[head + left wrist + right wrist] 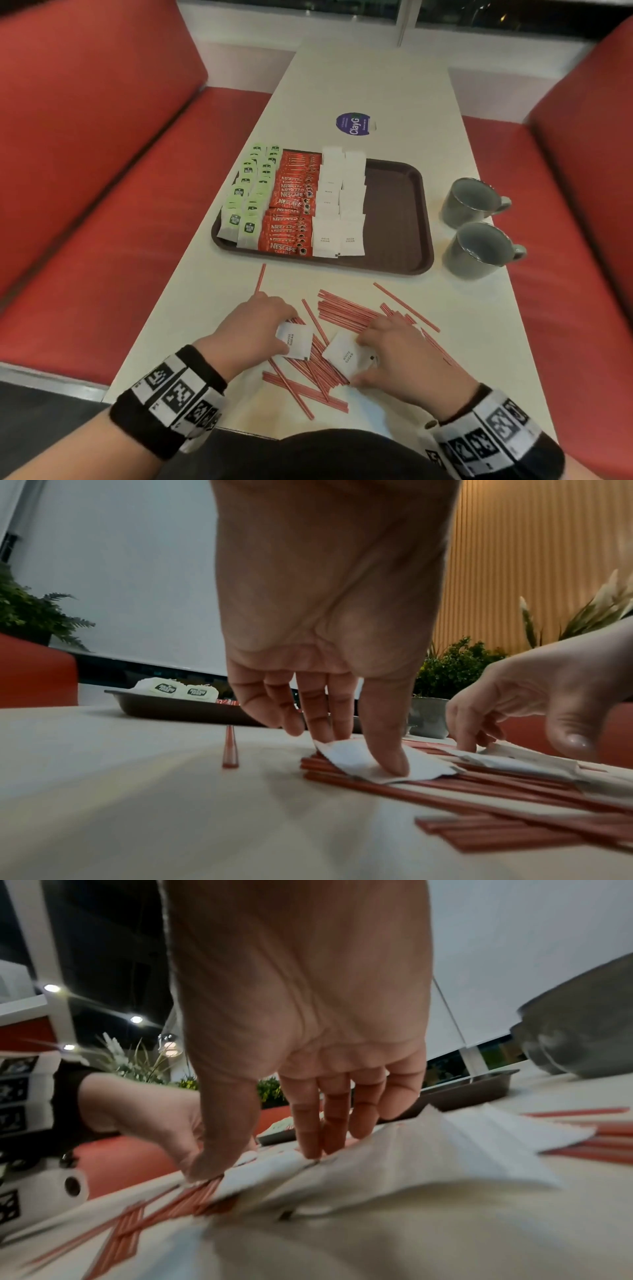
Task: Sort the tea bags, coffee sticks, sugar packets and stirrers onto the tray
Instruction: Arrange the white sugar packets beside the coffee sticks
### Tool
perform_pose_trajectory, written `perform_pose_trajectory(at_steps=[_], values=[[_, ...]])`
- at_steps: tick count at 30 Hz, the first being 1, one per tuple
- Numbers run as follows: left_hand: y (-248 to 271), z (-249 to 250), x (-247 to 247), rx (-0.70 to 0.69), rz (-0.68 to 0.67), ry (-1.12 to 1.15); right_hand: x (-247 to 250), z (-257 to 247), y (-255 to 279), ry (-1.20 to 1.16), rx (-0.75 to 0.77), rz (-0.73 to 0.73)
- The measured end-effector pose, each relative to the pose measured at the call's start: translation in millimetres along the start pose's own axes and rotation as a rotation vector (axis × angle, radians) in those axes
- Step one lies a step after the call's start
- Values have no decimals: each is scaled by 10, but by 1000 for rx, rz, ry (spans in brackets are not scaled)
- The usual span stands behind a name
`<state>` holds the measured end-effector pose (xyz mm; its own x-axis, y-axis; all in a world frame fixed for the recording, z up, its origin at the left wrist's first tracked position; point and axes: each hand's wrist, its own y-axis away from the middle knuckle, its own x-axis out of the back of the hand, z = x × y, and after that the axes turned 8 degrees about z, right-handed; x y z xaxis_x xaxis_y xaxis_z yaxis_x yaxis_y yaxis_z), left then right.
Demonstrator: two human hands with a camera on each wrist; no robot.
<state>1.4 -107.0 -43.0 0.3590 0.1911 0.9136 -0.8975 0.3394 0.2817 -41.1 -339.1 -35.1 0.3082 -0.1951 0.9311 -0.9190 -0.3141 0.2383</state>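
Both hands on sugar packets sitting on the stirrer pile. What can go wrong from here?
1. The sugar packets lie on loose stirrers; lifting them may drag or roll stirrers toward the near table edge.
2. The left hand pinches only its packet's edge, so it may slip.
3. The right hand seems to cover stacked packets; one may stay behind.
4. The tray's sugar columns already overhang its far rim; more packets may topple them.

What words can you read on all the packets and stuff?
"NESCAFE CLASSIC": red coffee sticks on the tray.
"WHITE SUGAR": white sugar packets, also the ones under each hand.
"ClayG": round blue sticker; its small print is too tiny.
Green tea bags: logo too blurred to read.
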Motion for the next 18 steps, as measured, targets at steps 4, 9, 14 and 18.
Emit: perform_pose_trajectory(at_steps=[4, 9, 14, 18], values=[[23, -11, -37, 25, 35, 31, -30, -128, -86, 116, -47, -7], [47, -79, -20, 44, 112, 113, -76, -192, -156, 117, -137, -35], [121, -251, 68, 38, 206, 289, -114, -218, -147, -142, -248, 26], [201, -422, 175, -29, 273, 391, -46, -233, -91, -401, -361, 104]])
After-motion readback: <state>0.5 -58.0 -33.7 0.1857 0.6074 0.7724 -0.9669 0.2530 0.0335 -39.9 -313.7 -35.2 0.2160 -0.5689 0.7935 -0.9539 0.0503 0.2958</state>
